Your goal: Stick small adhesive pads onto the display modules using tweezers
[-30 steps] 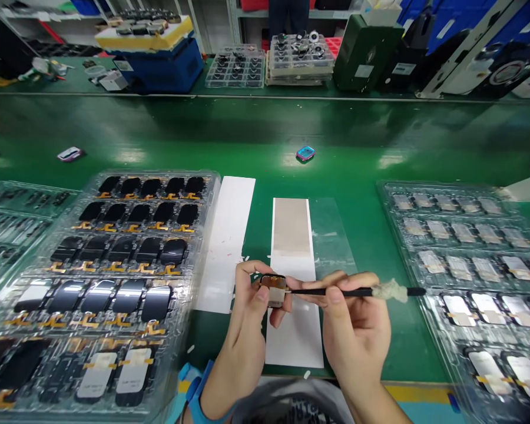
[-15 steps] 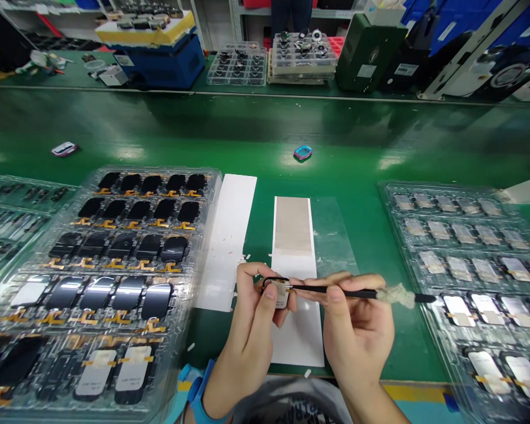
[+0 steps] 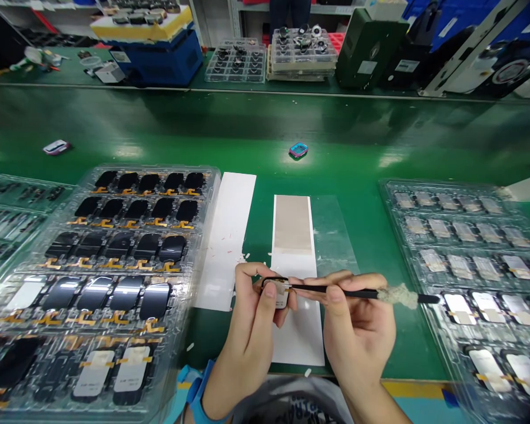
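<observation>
My left hand [image 3: 252, 321] is closed on a small rectangular screen part [image 3: 279, 294], held just above the table's near edge. My right hand [image 3: 357, 330] pinches black tweezers [image 3: 348, 292] that lie level, their tip touching the part. A wad of pale tape [image 3: 400, 294] is wrapped round the tweezers' back end. Under both hands lies a white paper strip [image 3: 297, 330] with a grey upper section. A blue band [image 3: 198, 388] is on my left wrist.
A clear tray [image 3: 70, 371] of dark screen parts sits left, a clear tray [image 3: 428, 330] of pale-backed parts right. A second white strip [image 3: 228, 235] lies between. A small blue part [image 3: 298, 150] and a white part [image 3: 56, 146] rest on the green belt [image 3: 265, 129]. Bins and trays stand beyond.
The part has tilted in my left hand, from its brown side up to its pale side up. The tweezers shifted slightly right. Both hands stay in place.
</observation>
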Motion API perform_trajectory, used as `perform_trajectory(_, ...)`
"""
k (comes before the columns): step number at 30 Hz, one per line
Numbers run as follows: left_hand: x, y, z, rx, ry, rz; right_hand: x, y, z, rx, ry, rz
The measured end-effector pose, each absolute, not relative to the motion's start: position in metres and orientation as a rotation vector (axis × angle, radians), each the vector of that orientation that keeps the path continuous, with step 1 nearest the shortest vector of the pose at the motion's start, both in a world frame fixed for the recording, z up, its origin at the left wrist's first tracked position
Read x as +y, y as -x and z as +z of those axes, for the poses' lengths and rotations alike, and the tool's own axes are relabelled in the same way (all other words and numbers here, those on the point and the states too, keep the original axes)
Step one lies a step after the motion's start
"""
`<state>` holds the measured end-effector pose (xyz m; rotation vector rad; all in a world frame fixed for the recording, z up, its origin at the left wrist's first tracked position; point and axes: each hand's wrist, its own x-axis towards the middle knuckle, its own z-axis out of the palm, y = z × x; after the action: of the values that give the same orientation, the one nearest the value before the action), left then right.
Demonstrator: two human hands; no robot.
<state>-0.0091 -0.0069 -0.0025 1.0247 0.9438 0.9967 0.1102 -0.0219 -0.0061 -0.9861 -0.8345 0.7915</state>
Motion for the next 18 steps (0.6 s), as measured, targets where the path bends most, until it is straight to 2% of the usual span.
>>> perform_trajectory(12,-0.006,0.011,-0.016,0.997,-1.019,1.051,-0.02,-0.113,-0.009,-0.777,0.941,0.818)
perform_trajectory(18,-0.006,0.008,-0.01,1.056,-1.087,1.069,-0.018,-0.12,-0.007,-0.695,0.947,0.653)
